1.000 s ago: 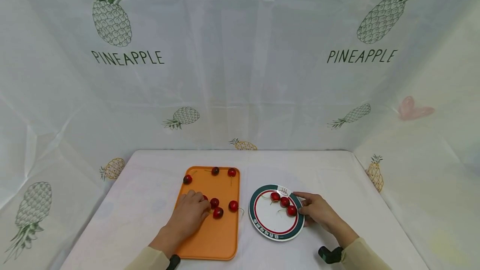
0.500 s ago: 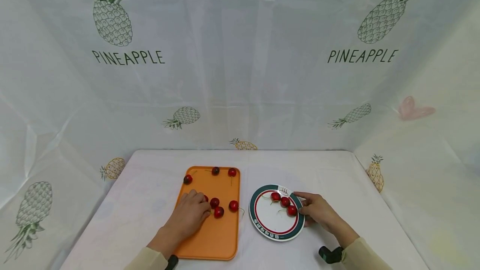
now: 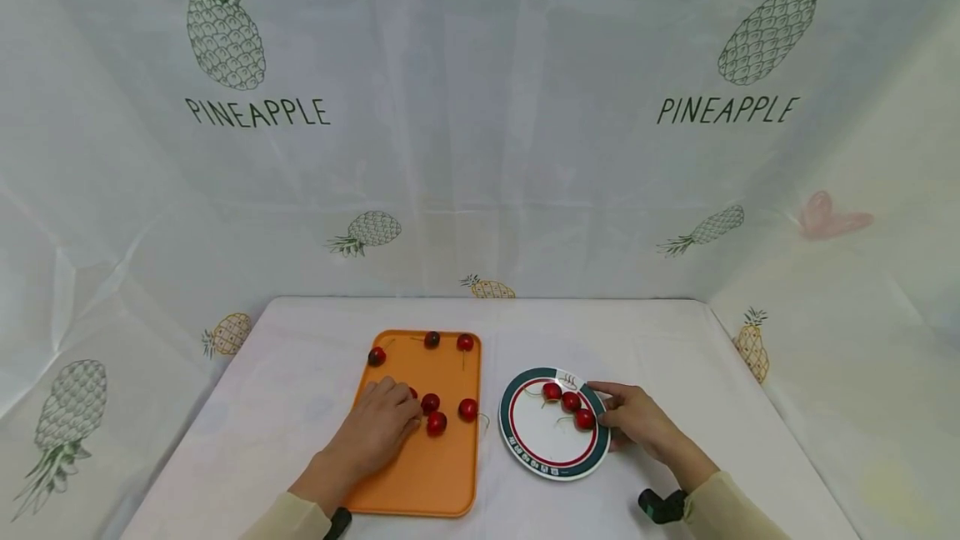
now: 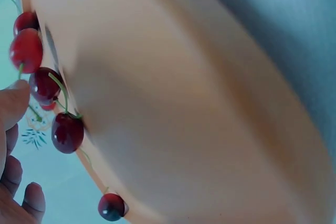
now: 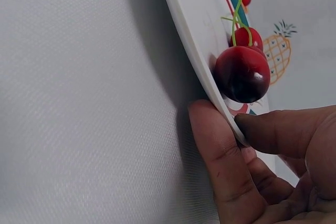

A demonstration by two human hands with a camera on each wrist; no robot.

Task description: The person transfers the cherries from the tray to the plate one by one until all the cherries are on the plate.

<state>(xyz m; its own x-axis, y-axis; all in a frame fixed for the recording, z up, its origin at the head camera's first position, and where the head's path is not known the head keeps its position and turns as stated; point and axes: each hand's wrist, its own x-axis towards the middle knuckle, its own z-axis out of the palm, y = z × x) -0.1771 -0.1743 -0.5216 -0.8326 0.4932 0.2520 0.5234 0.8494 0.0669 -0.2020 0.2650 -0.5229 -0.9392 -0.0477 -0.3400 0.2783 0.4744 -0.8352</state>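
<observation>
On the left, my left hand [image 3: 378, 427] bends over an orange tray [image 3: 427, 477] holding several red cherries. Its thumb tip meets the green stem of a bright red cherry [image 4: 26, 51] in the left wrist view and pinches it; the opposing fingertip is mostly hidden. Dark cherries [image 4: 67, 132] lie close by. My right hand [image 3: 641, 423] grips the right rim of a white plate [image 3: 543, 442] with a green band, thumb on top and a finger underneath. Three cherries [image 3: 571, 402] with stems rest on this plate, the nearest [image 5: 242, 74] just beside my thumb.
More cherries sit toward the tray's far edge, among them a dark one [image 3: 432, 340]. Another cherry [image 3: 468, 410] lies by the tray's right rim, its stem reaching over. A white cloth [image 3: 300, 382] covers the table, and a pineapple-print curtain [image 3: 480, 148] hangs behind.
</observation>
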